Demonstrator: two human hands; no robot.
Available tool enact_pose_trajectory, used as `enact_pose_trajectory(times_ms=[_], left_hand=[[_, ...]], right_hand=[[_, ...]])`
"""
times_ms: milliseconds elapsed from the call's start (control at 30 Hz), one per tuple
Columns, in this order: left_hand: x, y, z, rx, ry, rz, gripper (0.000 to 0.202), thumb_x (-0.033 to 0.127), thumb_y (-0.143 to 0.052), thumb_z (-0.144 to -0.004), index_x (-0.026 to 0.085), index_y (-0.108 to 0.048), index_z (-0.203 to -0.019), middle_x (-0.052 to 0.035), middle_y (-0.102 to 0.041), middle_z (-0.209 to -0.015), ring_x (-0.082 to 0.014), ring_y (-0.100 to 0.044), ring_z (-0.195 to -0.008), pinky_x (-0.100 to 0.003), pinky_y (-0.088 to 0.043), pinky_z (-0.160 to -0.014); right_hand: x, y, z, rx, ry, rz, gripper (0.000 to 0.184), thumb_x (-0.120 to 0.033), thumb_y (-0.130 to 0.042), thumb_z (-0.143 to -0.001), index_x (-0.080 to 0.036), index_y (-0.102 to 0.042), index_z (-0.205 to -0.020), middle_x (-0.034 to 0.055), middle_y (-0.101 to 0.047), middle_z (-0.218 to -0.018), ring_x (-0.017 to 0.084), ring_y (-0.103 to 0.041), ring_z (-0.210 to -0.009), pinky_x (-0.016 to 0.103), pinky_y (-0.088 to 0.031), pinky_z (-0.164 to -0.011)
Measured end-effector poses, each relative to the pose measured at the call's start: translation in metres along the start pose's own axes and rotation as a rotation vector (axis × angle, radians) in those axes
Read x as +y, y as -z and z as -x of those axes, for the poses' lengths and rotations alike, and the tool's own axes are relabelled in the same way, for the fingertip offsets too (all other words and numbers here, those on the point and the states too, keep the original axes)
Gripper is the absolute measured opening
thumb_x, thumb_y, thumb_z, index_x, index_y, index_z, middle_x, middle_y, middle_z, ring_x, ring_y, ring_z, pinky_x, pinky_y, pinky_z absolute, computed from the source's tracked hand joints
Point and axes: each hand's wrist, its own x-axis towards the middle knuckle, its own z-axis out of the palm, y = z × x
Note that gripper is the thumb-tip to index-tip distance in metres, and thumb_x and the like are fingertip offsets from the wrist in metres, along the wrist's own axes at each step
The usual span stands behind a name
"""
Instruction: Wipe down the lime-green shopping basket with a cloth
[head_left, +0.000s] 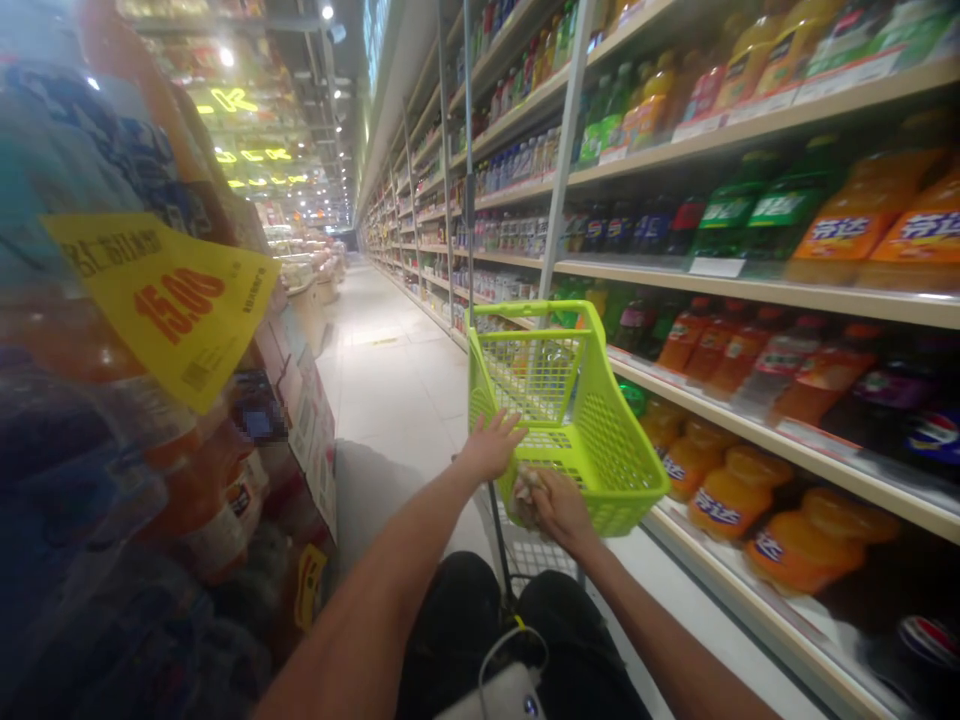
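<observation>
A lime-green plastic shopping basket (pixel 600 440) sits on a wheeled cart frame in a supermarket aisle. My left hand (pixel 491 445) rests on the basket's near rim with its fingers stretched forward. My right hand (pixel 559 505) is closed on a small pale crumpled thing (pixel 527 490), held against the basket's near edge; I cannot make out what it is. The basket's inside looks bare where it shows. The cart's wire lower rack (pixel 532 550) is partly hidden by my arms.
Shelves (pixel 750 290) of orange, green and dark soda bottles run along the right. On the left stands a stack of shrink-wrapped bottle packs (pixel 112 450) bearing a yellow price tag (pixel 169 300) reading 15.00. The white tiled aisle (pixel 382 370) stretches ahead.
</observation>
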Motion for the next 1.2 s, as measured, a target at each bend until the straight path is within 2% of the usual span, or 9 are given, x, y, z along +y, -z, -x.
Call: enact_pose_trajectory(times_ms=[100, 267, 467, 567, 700, 800, 933, 1067, 1200], left_hand=[[0.011, -0.018, -0.006, -0.066, -0.119, -0.095, 0.037, 0.014, -0.032, -0.084, 0.020, -0.049, -0.117, -0.0058, -0.039, -0.139, -0.0246, -0.025, -0.132, -0.056, -0.020, -0.105], [0.030, -0.028, -0.016, -0.037, -0.122, -0.134, 0.026, 0.021, -0.038, -0.085, 0.018, -0.054, -0.106, -0.0077, -0.050, -0.126, -0.0241, -0.030, -0.130, -0.055, -0.022, -0.105], [0.052, -0.023, -0.030, -0.071, -0.114, -0.097, 0.027, 0.035, -0.049, -0.082, 0.020, -0.054, -0.104, -0.0069, -0.054, -0.118, -0.0254, -0.034, -0.126, -0.053, -0.026, -0.100], [0.058, -0.018, -0.034, -0.057, -0.144, -0.066, 0.030, 0.043, -0.049, -0.081, 0.021, -0.056, -0.101, -0.0056, -0.058, -0.110, -0.0246, -0.041, -0.118, -0.048, -0.032, -0.094], [0.069, -0.013, -0.036, -0.032, -0.182, -0.076, 0.030, 0.044, -0.045, -0.083, 0.022, -0.056, -0.100, -0.0048, -0.062, -0.101, -0.0224, -0.047, -0.105, -0.042, -0.034, -0.087], [0.081, -0.012, -0.037, -0.013, -0.154, -0.092, 0.029, 0.042, -0.045, -0.084, 0.021, -0.055, -0.101, -0.0057, -0.062, -0.099, -0.0227, -0.048, -0.104, -0.041, -0.033, -0.085], [0.102, -0.012, -0.039, 0.008, -0.110, -0.105, 0.027, 0.039, -0.045, -0.084, 0.020, -0.056, -0.100, -0.0080, -0.063, -0.098, -0.0238, -0.048, -0.102, -0.042, -0.033, -0.085], [0.122, -0.011, -0.039, 0.031, -0.078, -0.083, 0.024, 0.032, -0.044, -0.084, 0.017, -0.058, -0.096, -0.0101, -0.064, -0.095, -0.0243, -0.049, -0.101, -0.043, -0.032, -0.088], [0.124, -0.011, -0.033, 0.049, -0.052, -0.034, 0.029, 0.028, -0.042, -0.083, 0.017, -0.055, -0.106, -0.0107, -0.062, -0.104, -0.0246, -0.048, -0.107, -0.046, -0.031, -0.093]], right_hand=[[0.010, 0.006, 0.007, 0.024, 0.016, -0.005, 0.029, -0.021, -0.036, -0.079, -0.017, -0.060, -0.096, 0.0077, -0.066, -0.092, 0.021, -0.057, -0.087, 0.035, -0.040, -0.081], [0.036, 0.021, 0.014, 0.048, 0.045, -0.010, 0.031, -0.021, -0.036, -0.080, -0.017, -0.060, -0.098, 0.0075, -0.066, -0.092, 0.021, -0.056, -0.087, 0.036, -0.039, -0.082], [0.056, 0.049, 0.016, -0.003, 0.050, -0.014, 0.030, -0.024, -0.036, -0.080, -0.019, -0.062, -0.095, 0.0075, -0.065, -0.090, 0.021, -0.056, -0.087, 0.036, -0.041, -0.080], [0.060, 0.061, 0.020, -0.009, 0.047, -0.011, 0.032, -0.026, -0.035, -0.082, -0.020, -0.062, -0.098, 0.0073, -0.065, -0.088, 0.021, -0.055, -0.086, 0.036, -0.041, -0.080], [0.067, 0.072, 0.025, -0.002, 0.016, -0.021, 0.033, -0.026, -0.034, -0.083, -0.020, -0.062, -0.100, 0.0071, -0.064, -0.087, 0.021, -0.055, -0.084, 0.035, -0.041, -0.079], [0.072, 0.080, 0.026, 0.007, -0.021, -0.009, 0.033, -0.025, -0.034, -0.083, -0.018, -0.061, -0.101, 0.0075, -0.064, -0.087, 0.021, -0.054, -0.083, 0.035, -0.041, -0.079], [0.067, 0.090, 0.032, -0.003, -0.114, 0.080, 0.035, -0.021, -0.033, -0.083, -0.017, -0.060, -0.104, 0.0085, -0.064, -0.091, 0.021, -0.053, -0.086, 0.037, -0.038, -0.084], [0.051, 0.091, 0.047, -0.018, -0.153, 0.197, 0.039, -0.015, -0.035, -0.079, -0.018, -0.054, -0.113, 0.0099, -0.060, -0.111, 0.023, -0.051, -0.104, 0.045, -0.029, -0.095], [0.046, 0.094, 0.062, 0.005, -0.184, 0.290, 0.046, -0.009, -0.039, -0.074, -0.018, -0.051, -0.117, 0.0114, -0.057, -0.118, 0.023, -0.047, -0.113, 0.047, -0.024, -0.099]])
